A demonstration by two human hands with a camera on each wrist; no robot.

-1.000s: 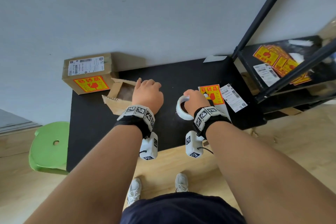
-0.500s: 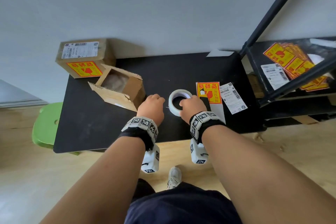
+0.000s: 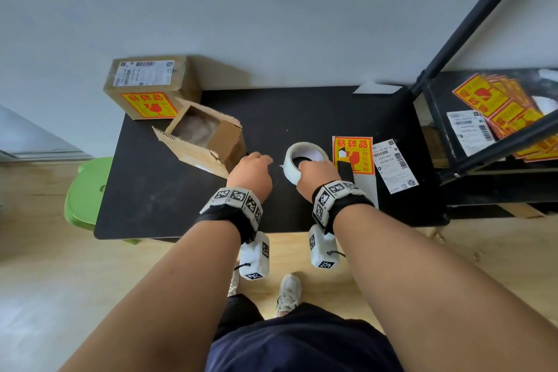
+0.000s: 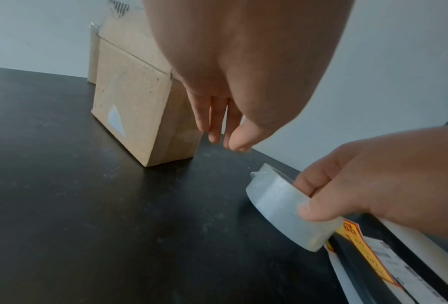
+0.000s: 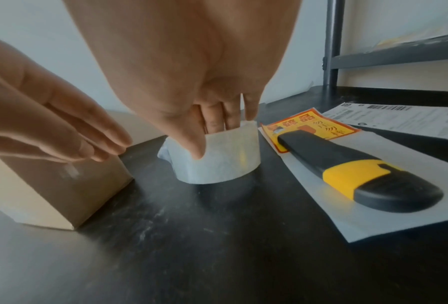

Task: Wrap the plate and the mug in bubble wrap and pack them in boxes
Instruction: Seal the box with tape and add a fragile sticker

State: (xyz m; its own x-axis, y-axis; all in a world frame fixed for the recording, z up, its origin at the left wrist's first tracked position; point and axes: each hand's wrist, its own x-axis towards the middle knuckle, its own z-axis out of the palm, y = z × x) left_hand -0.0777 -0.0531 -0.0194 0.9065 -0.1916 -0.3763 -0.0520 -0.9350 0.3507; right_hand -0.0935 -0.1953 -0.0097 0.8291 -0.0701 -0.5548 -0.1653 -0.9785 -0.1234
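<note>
Right hand [image 3: 317, 174] gripping tape roll [image 3: 303, 161] – thumb outside, fingers inside core, roll tilting above black table [image 3: 181, 208]. Left hand [image 3: 252, 174] hovering just beside it, fingers straight, holding nothing. Utility knife [image 5: 358, 166] lying on fragile sticker sheet [image 3: 353, 154] right of roll. Open cardboard box [image 3: 202, 137] sitting beyond left hand – bubble-wrapped item inside. Sealed box [image 3: 148, 86] standing behind, at wall.

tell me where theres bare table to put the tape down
Bare table lies left of the left hand, in front of the open box; also behind the tape toward the wall. Crowded to the right: sticker, knife, label.
</note>
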